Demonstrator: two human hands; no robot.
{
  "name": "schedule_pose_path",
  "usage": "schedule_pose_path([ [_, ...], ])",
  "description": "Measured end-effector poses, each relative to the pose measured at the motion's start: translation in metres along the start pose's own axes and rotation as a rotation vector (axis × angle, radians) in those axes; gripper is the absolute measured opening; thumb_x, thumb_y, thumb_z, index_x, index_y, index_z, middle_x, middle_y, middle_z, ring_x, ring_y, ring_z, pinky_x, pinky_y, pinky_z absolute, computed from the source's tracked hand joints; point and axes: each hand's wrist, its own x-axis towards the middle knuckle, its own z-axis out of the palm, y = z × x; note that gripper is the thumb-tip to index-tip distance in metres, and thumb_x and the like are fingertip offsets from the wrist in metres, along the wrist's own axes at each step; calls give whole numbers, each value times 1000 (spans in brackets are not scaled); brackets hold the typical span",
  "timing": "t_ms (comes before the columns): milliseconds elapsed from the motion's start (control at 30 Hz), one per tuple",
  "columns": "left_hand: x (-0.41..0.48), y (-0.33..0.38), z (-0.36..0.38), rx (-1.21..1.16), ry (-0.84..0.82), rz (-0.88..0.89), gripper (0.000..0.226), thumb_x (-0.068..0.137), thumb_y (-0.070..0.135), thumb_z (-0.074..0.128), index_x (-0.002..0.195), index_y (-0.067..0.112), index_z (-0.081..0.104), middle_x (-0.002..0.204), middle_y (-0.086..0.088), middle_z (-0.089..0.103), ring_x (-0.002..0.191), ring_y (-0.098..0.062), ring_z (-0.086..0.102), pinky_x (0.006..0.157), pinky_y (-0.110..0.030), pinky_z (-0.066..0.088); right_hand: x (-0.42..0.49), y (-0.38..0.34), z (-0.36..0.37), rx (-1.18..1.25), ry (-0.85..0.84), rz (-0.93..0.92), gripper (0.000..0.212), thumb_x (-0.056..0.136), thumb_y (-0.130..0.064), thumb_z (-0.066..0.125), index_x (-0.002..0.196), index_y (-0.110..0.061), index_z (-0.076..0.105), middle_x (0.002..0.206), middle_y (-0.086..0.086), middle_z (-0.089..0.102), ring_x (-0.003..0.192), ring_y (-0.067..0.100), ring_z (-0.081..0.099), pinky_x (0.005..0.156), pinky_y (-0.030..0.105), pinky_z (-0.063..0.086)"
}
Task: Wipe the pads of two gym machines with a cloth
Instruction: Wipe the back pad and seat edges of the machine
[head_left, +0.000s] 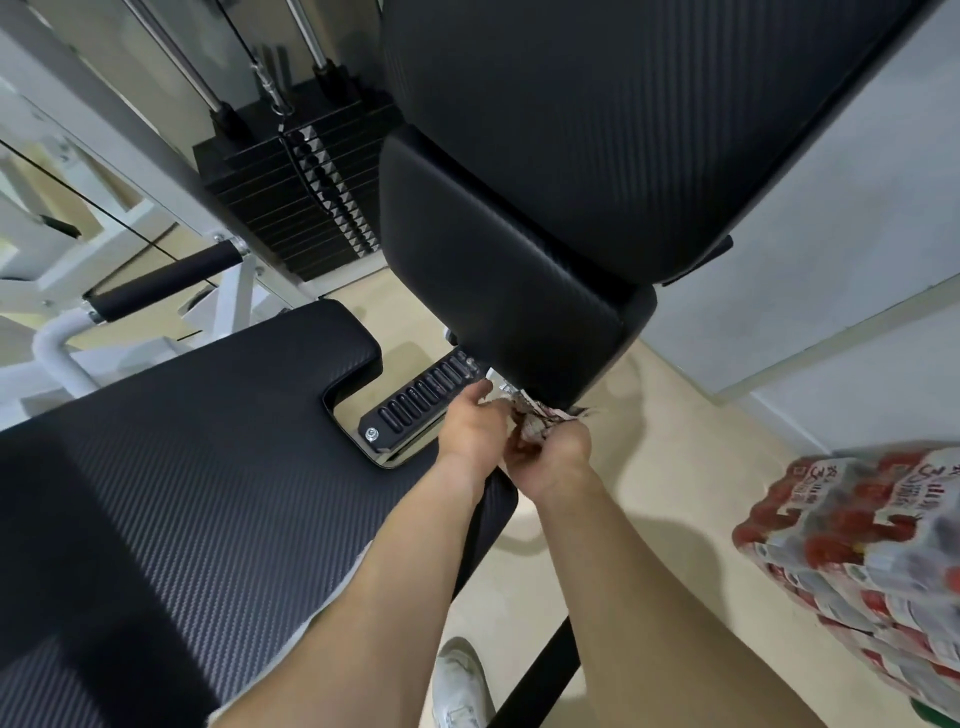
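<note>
A black textured seat pad (208, 467) fills the lower left. Above it stands the black back pad (597, 130), with a smaller lower pad (493, 291) under it. Both my hands meet just below the lower pad's bottom edge. My left hand (470, 428) and my right hand (553, 460) together grip a crumpled patterned cloth (532, 421), which touches the pad's underside. Most of the cloth is hidden between my fingers.
A black weight stack (291, 208) with cables stands behind the seat. A foam-covered roller bar (161, 283) on the white frame lies at left. Shrink-wrapped bottle packs (872, 545) are piled at right on the beige floor. My white shoe (460, 686) shows below.
</note>
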Motion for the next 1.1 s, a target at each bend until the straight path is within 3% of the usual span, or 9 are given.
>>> schedule_pose_path([
  [67,17,-7,13,37,-43,-50,54,62,43,65,110,19,64,113,-10,72,106,-32,68,97,-47,54,-4,-8,-4,-26,-38,-1,45,99,-7,23,91,-8,68,74,9,74,79,22,67,80,31,53],
  [167,16,-6,32,122,-73,-24,13,84,28,54,87,21,64,104,-15,72,102,-35,67,94,-47,54,-11,-14,-14,-304,59,-26,31,99,-6,36,90,-13,64,84,6,70,79,21,63,75,32,51],
  [300,9,-6,29,-116,-101,-59,15,89,10,55,81,13,67,84,-11,73,83,-29,69,81,-38,55,-19,-19,-24,-652,115,-23,18,95,-8,52,108,-15,63,86,4,62,76,16,55,67,28,43],
  [433,17,-14,20,-130,-7,-40,20,85,7,62,68,15,69,76,-11,72,76,-27,68,74,-39,55,-30,-29,-15,-807,103,9,10,95,-11,52,96,-12,62,76,5,59,64,15,51,62,26,40],
  [533,34,-15,31,-202,253,-81,14,81,21,65,69,14,67,80,-11,72,82,-29,70,84,-41,59,-33,-37,-11,-880,116,18,14,96,-18,49,89,-14,61,84,5,58,71,19,54,69,30,44],
  [633,64,-11,36,-365,404,-65,21,77,16,57,86,3,69,78,-9,68,89,-38,71,83,-40,56,-39,-48,-12,-937,104,37,17,97,-19,48,85,-12,59,83,3,58,76,21,55,72,32,45],
  [833,59,27,33,-539,486,-8,28,93,5,52,71,16,65,77,-8,66,73,-24,60,76,-36,52,-59,-34,0,-1180,-26,103,21,95,-16,45,93,-11,66,86,4,69,80,22,60,68,30,44],
  [1000,81,49,15,-612,577,-19,14,96,9,56,87,8,66,75,-2,61,69,-18,55,69,-21,50,-67,-19,39,-1207,-82,113,23,94,-7,43,94,-5,66,95,14,71,85,28,66,91,44,56],
  [1100,99,71,-8,-616,562,7,20,92,3,51,74,12,58,64,4,52,68,-17,52,67,-24,43,-64,-15,70,-1286,-115,35,20,96,-13,49,87,-13,66,73,3,67,66,17,59,73,31,54],
])
